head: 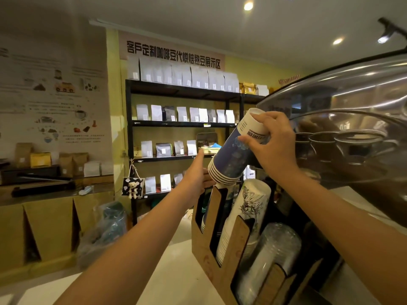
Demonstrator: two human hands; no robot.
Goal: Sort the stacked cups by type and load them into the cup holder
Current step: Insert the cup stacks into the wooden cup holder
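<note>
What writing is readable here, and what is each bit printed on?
"客戶定制咖啡豆代烘焙熟豆展示区": pink banner above the black shelves.
Dark print on the white cup topping the blue cup stack in the right hand: blurred, unreadable.
Wall poster: text too small.
Bag labels on the shelves: too small.
Cups with a black drawing in the cup holder: no readable words.

Shelf [132, 150] of bags [156, 112] (mostly white)

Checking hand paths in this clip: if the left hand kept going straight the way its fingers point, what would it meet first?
The left hand points up and away, beside the blue cup stack held by the right hand. It would probably pass left of the stack and reach the black shelf of bags; depth is unclear.
</note>
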